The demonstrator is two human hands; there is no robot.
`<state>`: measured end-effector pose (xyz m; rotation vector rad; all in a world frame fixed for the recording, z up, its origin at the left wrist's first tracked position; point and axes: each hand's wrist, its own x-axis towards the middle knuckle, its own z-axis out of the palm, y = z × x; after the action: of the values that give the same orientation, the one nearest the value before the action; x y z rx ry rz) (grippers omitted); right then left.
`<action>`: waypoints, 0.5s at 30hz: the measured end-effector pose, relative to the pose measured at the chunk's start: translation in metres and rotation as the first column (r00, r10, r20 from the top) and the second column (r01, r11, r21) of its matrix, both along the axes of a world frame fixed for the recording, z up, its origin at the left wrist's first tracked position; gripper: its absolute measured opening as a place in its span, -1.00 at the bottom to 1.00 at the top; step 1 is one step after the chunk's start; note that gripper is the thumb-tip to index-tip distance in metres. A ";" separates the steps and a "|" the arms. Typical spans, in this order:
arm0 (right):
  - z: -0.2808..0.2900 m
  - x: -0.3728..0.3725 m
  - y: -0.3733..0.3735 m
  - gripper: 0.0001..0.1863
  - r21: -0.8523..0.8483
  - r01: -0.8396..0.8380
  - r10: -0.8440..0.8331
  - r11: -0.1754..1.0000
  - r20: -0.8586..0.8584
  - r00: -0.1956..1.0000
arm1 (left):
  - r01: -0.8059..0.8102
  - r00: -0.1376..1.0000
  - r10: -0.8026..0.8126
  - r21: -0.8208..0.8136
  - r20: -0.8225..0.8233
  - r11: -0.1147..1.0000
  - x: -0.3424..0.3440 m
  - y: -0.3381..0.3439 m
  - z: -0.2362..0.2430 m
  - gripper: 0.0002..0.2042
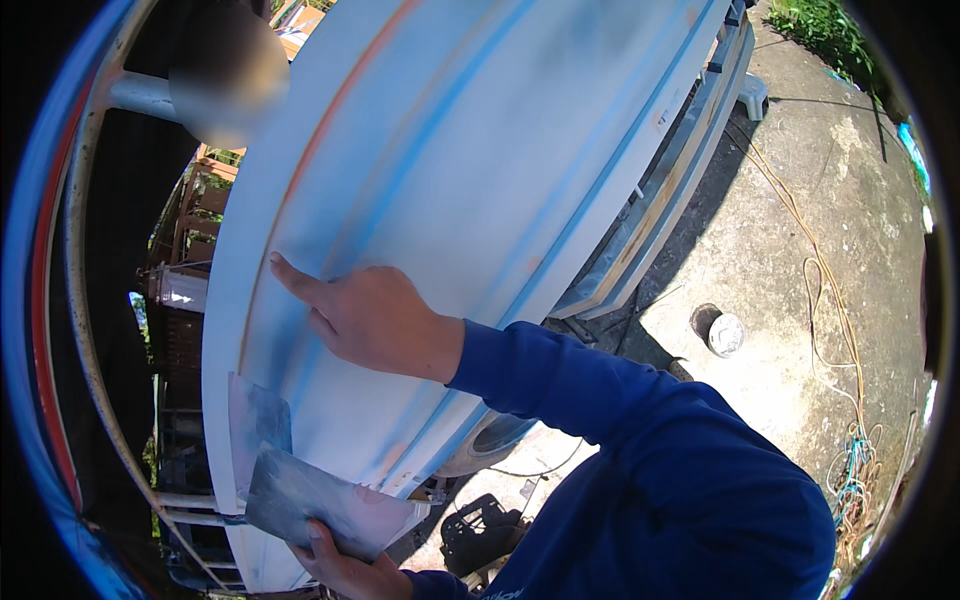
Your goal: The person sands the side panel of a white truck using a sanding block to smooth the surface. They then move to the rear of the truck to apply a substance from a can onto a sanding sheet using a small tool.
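Observation:
My right hand (365, 315) is on the white hull (480, 170), with orange and blue streaks, its index finger stretched out to the surface near the left orange line and the other fingers bent. At the bottom, my left hand (345, 560) grips a flat, smudged grey board (305, 500) with a pinkish patch at its right end. The board overlaps a second thin grey piece (265, 420) lying against the hull's lower left part.
Railed framework (650, 200) runs along the hull's right side. On the concrete (850, 200) are a pale container (727, 335), a long hose (815, 240) and tangled cords (855, 470). A dark plastic item (480, 530) lies below the hull. Metal pipes (85, 250) stand at left.

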<state>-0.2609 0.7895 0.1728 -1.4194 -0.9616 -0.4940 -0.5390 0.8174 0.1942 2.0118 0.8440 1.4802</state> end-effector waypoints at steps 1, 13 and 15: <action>-0.005 -0.002 -0.010 -0.38 0.034 -0.018 0.019 0.999 -0.028 0.999 | 0.111 0.977 -0.072 -0.191 0.202 0.975 0.017 -0.009 0.008 -0.31; -0.013 -0.078 -0.119 -0.35 -0.133 0.305 -0.181 0.943 0.563 0.806 | 0.565 0.806 -0.461 -0.250 0.371 0.787 0.055 0.004 0.053 -0.50; -0.009 -0.088 -0.119 -0.34 -0.161 0.331 -0.170 0.930 0.608 0.775 | 0.608 0.777 -0.487 -0.277 0.398 0.744 0.054 0.003 0.053 -0.52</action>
<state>-0.3489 0.6705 0.1638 -1.6863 -1.3726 -1.0912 -0.4855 0.8209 0.2472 1.4940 0.3180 1.1117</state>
